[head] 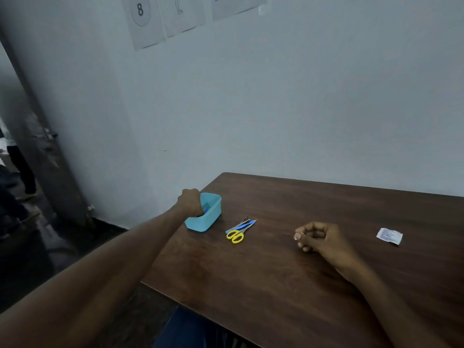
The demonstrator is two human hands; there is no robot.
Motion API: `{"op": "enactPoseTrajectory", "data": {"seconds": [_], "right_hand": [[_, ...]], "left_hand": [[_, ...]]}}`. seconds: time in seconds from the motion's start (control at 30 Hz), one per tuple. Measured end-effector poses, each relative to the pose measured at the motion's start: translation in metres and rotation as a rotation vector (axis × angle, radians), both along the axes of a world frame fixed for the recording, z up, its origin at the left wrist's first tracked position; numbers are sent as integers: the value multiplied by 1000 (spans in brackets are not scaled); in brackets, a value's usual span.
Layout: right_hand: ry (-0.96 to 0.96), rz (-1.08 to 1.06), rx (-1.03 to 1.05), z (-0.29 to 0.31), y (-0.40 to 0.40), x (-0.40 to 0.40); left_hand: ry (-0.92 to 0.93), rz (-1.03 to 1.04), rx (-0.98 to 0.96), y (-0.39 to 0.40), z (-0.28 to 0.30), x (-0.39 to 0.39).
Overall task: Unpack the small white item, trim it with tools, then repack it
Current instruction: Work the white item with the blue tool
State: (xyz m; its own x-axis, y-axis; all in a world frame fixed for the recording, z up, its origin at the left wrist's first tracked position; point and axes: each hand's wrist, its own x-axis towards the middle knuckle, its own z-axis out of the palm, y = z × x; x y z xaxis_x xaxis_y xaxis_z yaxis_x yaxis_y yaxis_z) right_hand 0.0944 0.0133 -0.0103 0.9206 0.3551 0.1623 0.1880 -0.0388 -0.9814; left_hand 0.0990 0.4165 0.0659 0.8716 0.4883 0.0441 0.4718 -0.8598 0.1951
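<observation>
While the left hand dips into the light-blue plastic tub at the brown wooden table's left edge, its fingers are hidden inside, so I cannot tell what it holds. Tool gathering looks like the step in hand: yellow-handled scissors and a blue-handled slim tool lie beside the tub. Resting curled on the table, the right hand grips nothing visible. Well apart to the right lies the small white printed packet, seemingly unopened; next, it needs fetching and opening.

L hand reaching fwd, fingers hidden; R hand resting, fingers curled.
</observation>
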Motion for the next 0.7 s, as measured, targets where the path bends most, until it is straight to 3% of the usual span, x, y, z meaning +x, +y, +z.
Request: {"op": "enactPoseTrajectory", "data": {"seconds": [0.23,0.33,0.47,0.57,0.7], "right_hand": [[13,0,11,-1,0,1],[17,1,6,-1,0,0],[26,-4,20,-4,1,2],[22,-6,27,-4,2,2],[10,-3,23,-3,1,1]], "left_hand": [[-167,-148,133,-6,12,2],[-244,-320,155,-19,20,0],[-73,-596,134,-53,21,-7],[37,-638,164,-74,7,-8],[47,-656,173,-85,-3,-13]]}}
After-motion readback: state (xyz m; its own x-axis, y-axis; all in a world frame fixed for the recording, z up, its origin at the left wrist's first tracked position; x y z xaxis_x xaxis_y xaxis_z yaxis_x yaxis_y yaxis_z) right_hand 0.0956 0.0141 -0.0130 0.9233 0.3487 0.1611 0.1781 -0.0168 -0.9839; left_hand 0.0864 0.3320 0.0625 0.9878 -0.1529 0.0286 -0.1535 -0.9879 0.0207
